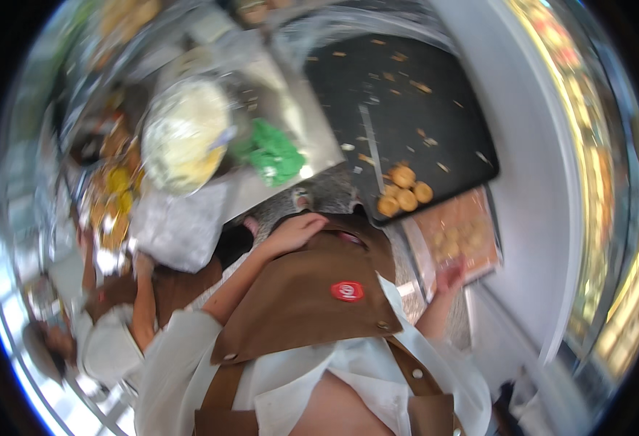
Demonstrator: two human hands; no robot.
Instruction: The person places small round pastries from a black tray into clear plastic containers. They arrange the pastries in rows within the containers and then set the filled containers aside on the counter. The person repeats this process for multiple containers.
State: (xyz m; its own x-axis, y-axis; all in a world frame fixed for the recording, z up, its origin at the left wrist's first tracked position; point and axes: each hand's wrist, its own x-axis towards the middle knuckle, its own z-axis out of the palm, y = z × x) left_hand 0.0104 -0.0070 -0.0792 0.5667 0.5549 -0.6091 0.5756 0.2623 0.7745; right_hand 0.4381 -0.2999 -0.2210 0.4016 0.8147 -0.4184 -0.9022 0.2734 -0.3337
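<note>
My left hand (297, 231) hangs in front of my brown apron (308, 283), its fingers loosely extended and nothing visible in them. My right hand (450, 278) is at the near edge of a shallow tray (417, 250) lined with brown paper; blur hides how the fingers meet it. Several small round pastries (453, 242) lie on that tray under what looks like clear plastic. Just beyond it, a large black baking tray (412, 125) overlaps its far edge. Several golden round pastries (404, 191) cluster in the black tray's near corner, with crumbs and flakes scattered behind them.
Left of the black tray, a steel table (319, 136) holds a crumpled green cloth or bag (275, 152) and a plastic-covered bowl (186, 136) of pale food. A co-worker (117, 327) stands at my left, hands near wrapped goods. A lit display case (592, 136) runs along the right.
</note>
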